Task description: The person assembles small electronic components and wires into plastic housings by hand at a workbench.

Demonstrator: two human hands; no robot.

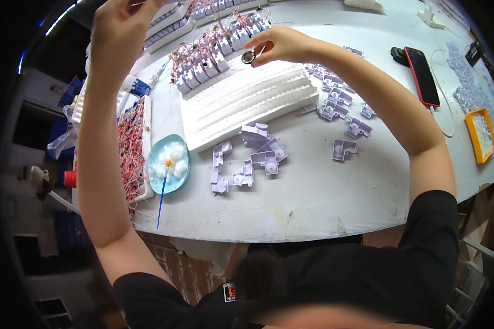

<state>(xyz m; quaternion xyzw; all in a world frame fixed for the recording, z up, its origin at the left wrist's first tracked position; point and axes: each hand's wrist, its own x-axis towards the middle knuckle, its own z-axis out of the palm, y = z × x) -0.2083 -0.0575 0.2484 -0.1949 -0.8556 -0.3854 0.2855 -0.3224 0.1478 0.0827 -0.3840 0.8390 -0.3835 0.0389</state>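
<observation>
At the far left of the white worktable [313, 208], a white tray [139, 148] carries a mass of red-wired small assemblies. The left hand [121, 30] is raised high above the table's far left; its fingers are curled, but the picture's upper edge cuts them off, so whether they hold anything cannot be told. Below it, a pale blue shallow dish of white cotton balls [169, 163] sits near the table's front edge, with a blue-handled swab [162, 194] lying across its rim. To its right lies a long ribbed white foam block [247, 104], set at a slant; behind it stand rows of grey plastic housings with red wires [214, 52]. The right hand [282, 45] is held over the foam block's far edge, thumb and forefinger pinched on a small round dark metal part [248, 57]. Loose pale lilac plastic housings [255, 156] are scattered in front of and to the right of the foam. Further right lie a red-cased phone [421, 75] and a yellow rectangular bin of small white parts [481, 134].
</observation>
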